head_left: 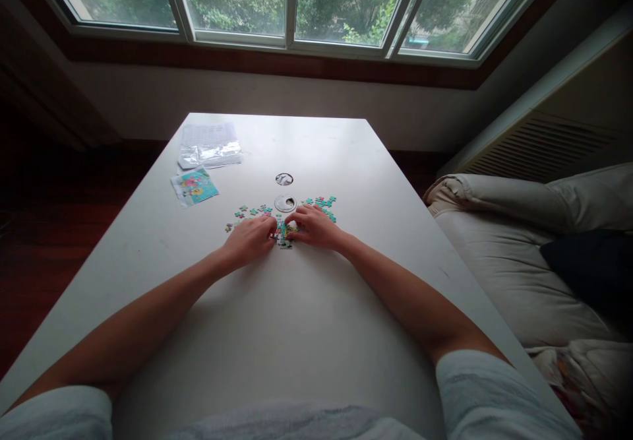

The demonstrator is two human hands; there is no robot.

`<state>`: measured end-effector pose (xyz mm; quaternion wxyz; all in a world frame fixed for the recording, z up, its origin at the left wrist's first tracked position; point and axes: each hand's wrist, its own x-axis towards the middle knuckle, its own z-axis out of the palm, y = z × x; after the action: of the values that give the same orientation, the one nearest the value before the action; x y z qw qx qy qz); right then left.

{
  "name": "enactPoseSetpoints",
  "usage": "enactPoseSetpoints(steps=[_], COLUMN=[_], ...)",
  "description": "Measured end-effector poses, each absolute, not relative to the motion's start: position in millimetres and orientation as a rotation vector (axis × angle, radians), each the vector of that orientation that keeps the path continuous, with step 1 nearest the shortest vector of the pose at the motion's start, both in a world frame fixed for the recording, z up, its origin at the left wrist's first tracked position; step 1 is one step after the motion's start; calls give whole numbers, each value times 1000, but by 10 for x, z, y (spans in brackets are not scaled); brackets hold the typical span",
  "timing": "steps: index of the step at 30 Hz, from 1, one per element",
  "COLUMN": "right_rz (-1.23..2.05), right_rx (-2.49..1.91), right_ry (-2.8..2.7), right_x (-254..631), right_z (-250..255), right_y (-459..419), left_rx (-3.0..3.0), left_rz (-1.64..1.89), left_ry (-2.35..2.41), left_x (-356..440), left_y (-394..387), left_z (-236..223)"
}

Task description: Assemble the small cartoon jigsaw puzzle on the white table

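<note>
A partly joined jigsaw puzzle (284, 234) lies on the white table between my two hands. My left hand (251, 237) rests at its left side, fingers curled in and pressed together; whatever they pinch is hidden. From the right, my right hand (312, 225) reaches over the puzzle with bent fingers, thumb and forefinger apart at the joined pieces. Loose puzzle pieces (241, 212) are scattered beyond my left hand. More teal pieces (326, 204) lie beyond my right hand. Just past the puzzle sits a small round tin (285, 204).
The white table (287, 334) stretches towards a window. A round lid (284, 179) lies beyond the tin. At the far left are a colourful picture card (194, 187) and a clear plastic bag (210, 144). A pale sofa (514, 255) stands along the right.
</note>
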<state>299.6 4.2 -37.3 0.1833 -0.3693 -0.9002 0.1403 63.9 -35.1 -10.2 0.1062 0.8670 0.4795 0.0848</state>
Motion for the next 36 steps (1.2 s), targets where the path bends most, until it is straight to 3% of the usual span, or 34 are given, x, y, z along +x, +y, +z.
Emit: enactPoseSetpoints(steps=[24,36], right_rz=[411,406], right_rx=[-1057,-1052], right_ry=[-2543,-2542], right_x=[2995,3008], right_z=[-400,-419], right_y=[68,65], left_rx=[2610,2728], left_rz=[370,385], left_ry=[1494,1288], left_x=[753,688], left_y=[-404,-332], left_z=[-141,-181])
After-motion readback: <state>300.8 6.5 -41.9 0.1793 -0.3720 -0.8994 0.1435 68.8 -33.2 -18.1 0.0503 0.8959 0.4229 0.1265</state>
